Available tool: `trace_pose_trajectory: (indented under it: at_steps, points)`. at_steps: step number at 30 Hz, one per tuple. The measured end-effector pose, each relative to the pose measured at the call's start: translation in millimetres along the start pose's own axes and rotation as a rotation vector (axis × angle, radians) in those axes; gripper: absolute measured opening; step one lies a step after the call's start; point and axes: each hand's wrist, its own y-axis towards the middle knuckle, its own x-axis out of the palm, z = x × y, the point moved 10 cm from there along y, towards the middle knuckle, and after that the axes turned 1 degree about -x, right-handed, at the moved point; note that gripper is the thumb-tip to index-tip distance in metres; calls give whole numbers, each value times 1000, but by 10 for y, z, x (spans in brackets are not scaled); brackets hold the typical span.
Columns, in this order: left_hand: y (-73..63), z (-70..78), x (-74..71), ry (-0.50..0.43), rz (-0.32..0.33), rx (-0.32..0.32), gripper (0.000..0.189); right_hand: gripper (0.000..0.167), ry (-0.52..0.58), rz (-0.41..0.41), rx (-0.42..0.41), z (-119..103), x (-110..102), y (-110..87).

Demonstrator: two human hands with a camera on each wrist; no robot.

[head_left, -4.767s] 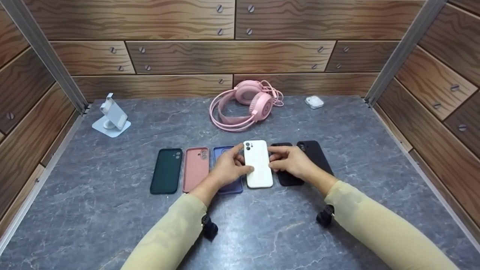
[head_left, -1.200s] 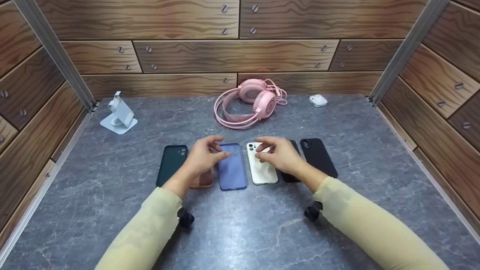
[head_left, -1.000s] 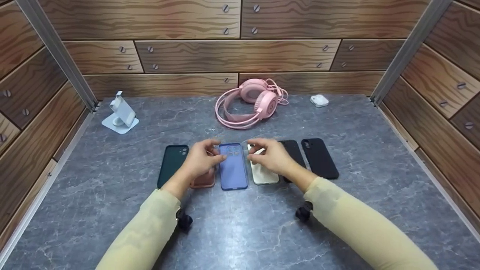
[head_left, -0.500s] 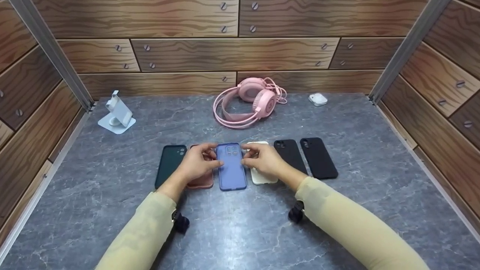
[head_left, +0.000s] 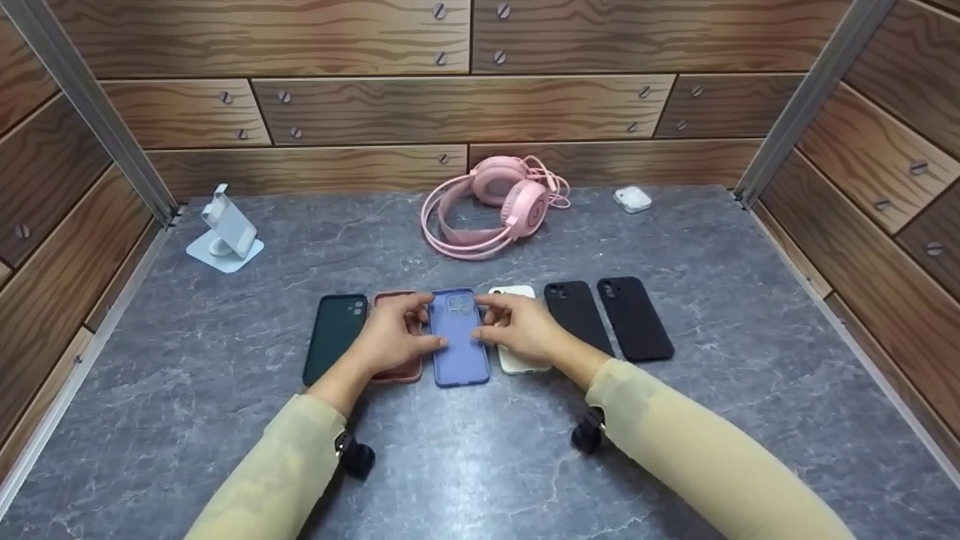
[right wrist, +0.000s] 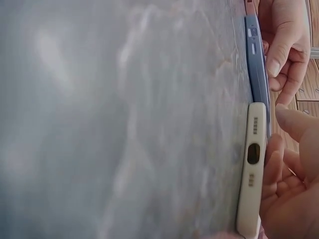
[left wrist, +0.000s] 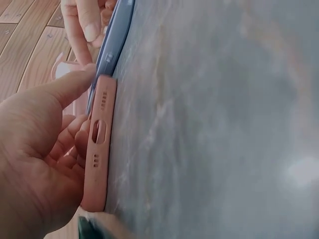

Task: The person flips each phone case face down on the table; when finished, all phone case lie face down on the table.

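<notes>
A row of phone cases lies face down on the table. Both hands are at the blue-violet phone case (head_left: 461, 356), near the row's middle. My left hand (head_left: 386, 334) pinches its left edge, thumb on the back face. On the opposite edge my right hand (head_left: 525, 324) grips with thumb and fingers. Beneath the left hand is a pink phone case (head_left: 401, 375), its port end (left wrist: 99, 144) plain in the left wrist view. The white phone case (head_left: 517, 363) lies partly hidden under the right hand; its port end (right wrist: 253, 154) faces the right wrist camera.
A dark green case (head_left: 334, 337) lies at the row's left end, two black cases (head_left: 574, 307) at its right. Behind stand a white charging stand (head_left: 229, 232), pink headphones (head_left: 525, 210) and a small white earbud case (head_left: 632, 199). Wood-patterned walls (head_left: 360, 112) enclose the table.
Earlier both hands held the white case. They let it go, moved left with fingers apart above the row, then came down and took hold of the blue-violet case's two edges.
</notes>
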Motion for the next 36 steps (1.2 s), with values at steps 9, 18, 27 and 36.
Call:
trace_pose_trajectory:
  at_steps: [9, 18, 27, 36]
  points:
    - [-30, 69, 24, 37, 2, 15, 69, 58, -54, 10, -33, -26, -10, -23]
    - [-37, 80, 57, 90, -14, 15, 69, 53, -142, -6, -51, -39, 27, -28]
    - [-42, 67, 65, 102, -17, -6, 67, 51, -170, -20, -50, -43, 53, -1]
    - [-29, 46, 60, 94, -14, -24, 62, 51, -165, -24, -37, -33, 68, 17]
